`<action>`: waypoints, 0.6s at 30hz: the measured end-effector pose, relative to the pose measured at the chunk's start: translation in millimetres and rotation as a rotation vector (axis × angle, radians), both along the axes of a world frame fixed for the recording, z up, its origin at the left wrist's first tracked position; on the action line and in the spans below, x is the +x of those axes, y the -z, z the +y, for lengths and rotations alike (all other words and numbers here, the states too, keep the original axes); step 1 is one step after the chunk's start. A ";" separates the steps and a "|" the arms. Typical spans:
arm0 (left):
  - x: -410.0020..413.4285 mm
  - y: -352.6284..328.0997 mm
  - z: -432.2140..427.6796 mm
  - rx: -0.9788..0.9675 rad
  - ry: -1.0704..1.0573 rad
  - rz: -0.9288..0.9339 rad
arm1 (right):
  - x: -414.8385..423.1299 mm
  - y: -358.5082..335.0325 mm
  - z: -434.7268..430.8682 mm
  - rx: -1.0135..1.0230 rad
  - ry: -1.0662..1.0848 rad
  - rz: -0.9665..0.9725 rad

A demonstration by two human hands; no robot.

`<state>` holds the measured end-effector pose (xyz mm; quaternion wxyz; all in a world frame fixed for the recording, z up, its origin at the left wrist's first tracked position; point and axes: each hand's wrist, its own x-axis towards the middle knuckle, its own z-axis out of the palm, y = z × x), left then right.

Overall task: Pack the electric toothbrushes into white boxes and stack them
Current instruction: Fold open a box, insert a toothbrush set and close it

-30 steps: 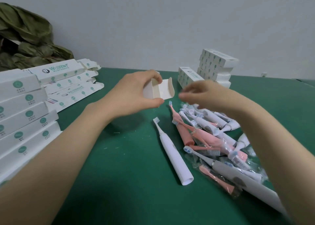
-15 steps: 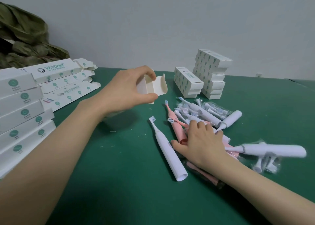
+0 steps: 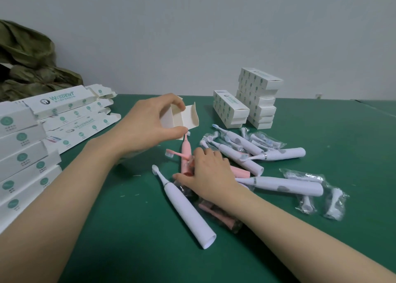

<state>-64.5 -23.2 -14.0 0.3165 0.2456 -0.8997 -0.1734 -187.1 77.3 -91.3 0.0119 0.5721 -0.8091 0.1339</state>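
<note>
Pink toothbrush [image 3: 186,149] under right grip [image 3: 209,171] | white box [image 3: 180,116] pinched in left grip [image 3: 145,126]

My left forearm [image 3: 64,197] enters from 8 o'clock and my right forearm [image 3: 289,229] from 4 o'clock, both bare all the way to the picture's edge. My left hand [image 3: 145,128] and right hand [image 3: 212,175] are bare too, with slim fingers.

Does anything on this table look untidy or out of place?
The toothbrushes lie in a loose heap, crossing one another, and bagged brush heads are scattered to its right. Nothing looks broken or spilled.
</note>
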 end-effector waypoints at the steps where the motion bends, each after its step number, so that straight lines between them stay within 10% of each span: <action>1: 0.7 -1.0 -0.4 -0.007 -0.004 0.002 | -3.8 -5.4 -0.3 0.003 -0.028 -0.062; 7: 0.9 -2.4 -3.1 -0.010 -0.005 -0.022 | -90.1 -31.7 43.6 -0.216 0.071 -0.179; 12: -1.2 1.6 -2.2 0.026 0.019 -0.019 | -152.2 -10.8 79.8 0.138 0.417 -0.030; 18: 0.4 4.3 -4.8 0.036 0.006 -0.011 | -147.2 3.5 48.8 0.167 0.286 -0.182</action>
